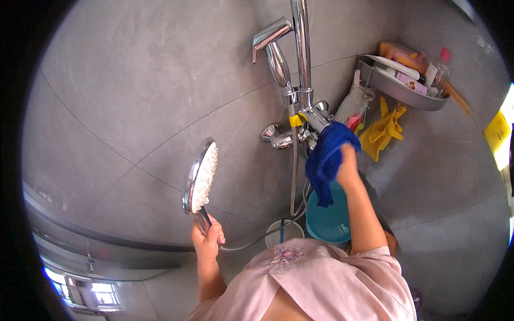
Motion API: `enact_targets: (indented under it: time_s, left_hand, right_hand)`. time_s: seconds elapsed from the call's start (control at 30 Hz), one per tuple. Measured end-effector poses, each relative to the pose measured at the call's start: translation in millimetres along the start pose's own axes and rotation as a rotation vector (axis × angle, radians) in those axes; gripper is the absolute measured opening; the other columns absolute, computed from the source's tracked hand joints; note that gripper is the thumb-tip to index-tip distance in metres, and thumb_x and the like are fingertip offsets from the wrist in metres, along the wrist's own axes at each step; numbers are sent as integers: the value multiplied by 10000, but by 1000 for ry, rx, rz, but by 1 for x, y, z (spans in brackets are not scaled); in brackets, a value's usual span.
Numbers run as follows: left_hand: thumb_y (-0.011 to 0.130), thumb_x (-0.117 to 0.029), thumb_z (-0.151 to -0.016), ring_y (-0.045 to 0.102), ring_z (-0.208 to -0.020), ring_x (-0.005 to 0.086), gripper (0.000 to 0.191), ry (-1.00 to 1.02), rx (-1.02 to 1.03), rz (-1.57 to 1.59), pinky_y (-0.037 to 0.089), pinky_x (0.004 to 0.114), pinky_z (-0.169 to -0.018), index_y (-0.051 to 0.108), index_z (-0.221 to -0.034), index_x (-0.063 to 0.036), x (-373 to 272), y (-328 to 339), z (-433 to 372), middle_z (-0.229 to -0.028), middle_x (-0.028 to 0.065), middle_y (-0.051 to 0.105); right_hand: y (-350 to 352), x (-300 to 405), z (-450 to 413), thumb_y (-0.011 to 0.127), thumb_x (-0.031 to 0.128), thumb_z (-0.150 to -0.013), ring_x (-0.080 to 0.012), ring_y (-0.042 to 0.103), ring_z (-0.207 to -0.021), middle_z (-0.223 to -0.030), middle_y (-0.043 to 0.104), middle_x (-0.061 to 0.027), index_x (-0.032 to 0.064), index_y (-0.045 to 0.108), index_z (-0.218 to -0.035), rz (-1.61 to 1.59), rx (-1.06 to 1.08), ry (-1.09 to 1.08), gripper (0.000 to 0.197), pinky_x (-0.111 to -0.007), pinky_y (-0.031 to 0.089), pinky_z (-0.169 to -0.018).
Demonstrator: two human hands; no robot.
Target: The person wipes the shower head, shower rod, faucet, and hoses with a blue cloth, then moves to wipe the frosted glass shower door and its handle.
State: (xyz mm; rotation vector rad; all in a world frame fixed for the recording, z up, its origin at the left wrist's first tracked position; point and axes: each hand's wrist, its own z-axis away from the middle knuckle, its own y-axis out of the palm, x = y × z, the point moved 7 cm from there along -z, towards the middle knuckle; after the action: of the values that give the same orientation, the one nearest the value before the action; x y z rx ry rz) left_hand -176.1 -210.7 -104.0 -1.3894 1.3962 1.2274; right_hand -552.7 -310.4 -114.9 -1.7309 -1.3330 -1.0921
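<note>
My left hand (208, 236) grips the handle of a chrome shower head (202, 176), its white nozzle face turned to the right. A metal hose (251, 242) trails from below that hand toward the wall fittings. My right hand (346, 162) holds a dark blue cloth (331, 156) against the chrome shower mixer (317, 120), covering part of it. Above the mixer, a chrome bidet sprayer (277, 56) sits in a holder beside the vertical riser pipe (302, 48). Yellow tape (296, 120) wraps the sprayer's hose just below the holder.
A corner shelf (405, 90) at the upper right carries bottles and tubes. Yellow rubber gloves (383, 128) and a grey scrubbing cloth (353, 102) hang under it. Below the mixer stand a teal basin (327, 218) and a white bucket (277, 236). Grey tiled wall (140, 100) rises ahead.
</note>
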Motion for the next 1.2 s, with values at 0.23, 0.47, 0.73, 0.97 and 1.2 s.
enact_targets:
  time_s: [0.23, 0.47, 0.73, 0.97, 1.2]
  left_hand:
    - [578, -134, -831, 422, -390, 112, 190, -43, -51, 27, 396, 244, -374, 432, -905, -37, 8, -2, -4, -580, 47, 457]
    - [577, -195, -848, 418, -383, 116, 228, 30, 17, 48, 386, 244, -360, 428, -893, -28, -3, 15, -9, -572, 39, 445]
    - [576, -87, -816, 428, -401, 111, 176, 67, 7, 57, 398, 236, -384, 430, -896, -27, -14, 6, -5, -578, 58, 473]
    - [566, -92, -817, 424, -392, 115, 174, 53, -44, 56, 398, 240, -374, 430, -899, -19, -15, 0, 1, -577, 59, 468]
    - [552, -76, -815, 429, -400, 116, 168, 13, -69, 36, 401, 240, -379, 425, -913, -25, -6, -4, 4, -586, 61, 465]
  right_hand:
    - [74, 43, -10, 579, 128, -671, -286, 597, -635, -663, 593, -103, 64, 600, -658, 1344, 30, -471, 69, -357, 482, -642]
    - [52, 42, -29, 591, 207, -701, -330, 618, -720, -728, 608, -145, 32, 625, -724, 1120, 51, -78, 179, -436, 493, -619]
    - [64, 54, 26, 569, 156, -648, -365, 391, -1184, -1008, 566, -120, 37, 662, -897, 1372, 385, -601, 292, -544, 362, -923]
    - [26, 36, 7, 512, -6, -616, -368, 512, -1035, -1047, 565, -169, 6, 556, -1068, 538, -164, -208, 455, -401, 425, -863]
    - [1, -35, 3, 522, 53, -746, -305, 592, -837, -888, 615, -174, -7, 566, -973, 69, -337, -89, 239, -336, 448, -766]
